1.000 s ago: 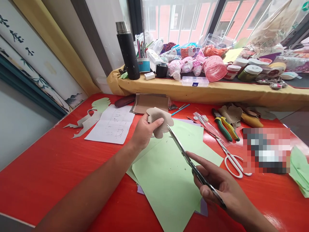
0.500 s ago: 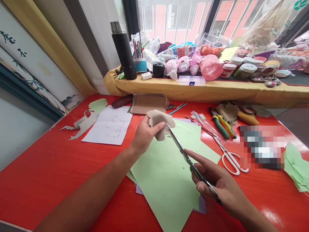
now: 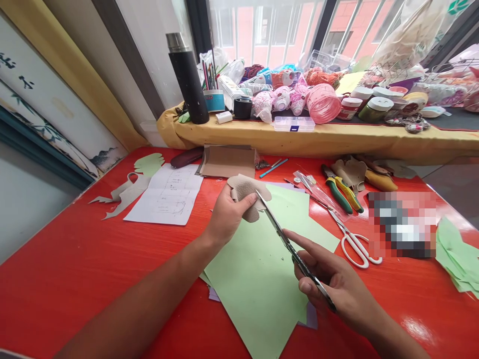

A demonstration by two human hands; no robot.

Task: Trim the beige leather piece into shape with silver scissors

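Note:
Between the thumb and fingers of my left hand [image 3: 230,212] is a beige piece of leather [image 3: 245,185] with a pebbled surface and rounded, lobed edges. My right hand [image 3: 329,279] grips a pair of scissors [image 3: 282,234], thumb and fingers at the dark handles. The blades point up and left, and their tips meet the leather's edge beside my left thumb. Whether the blades are fully closed I cannot make out. Under both hands lie sheets of light green paper [image 3: 258,294], with small scraps on them.
White-handled scissors [image 3: 359,247], pliers [image 3: 342,189] and green paper pieces [image 3: 454,254] lie to the right. A paper with a drawn pattern [image 3: 164,194] and leather offcuts [image 3: 127,192] are at left. Behind, a crowded ledge [image 3: 239,135] holds a black thermos [image 3: 187,82].
The view has shifted slightly. My left hand has tilted the leather a little, showing more of its lower lobe. The scissors stay at its edge in my right hand.

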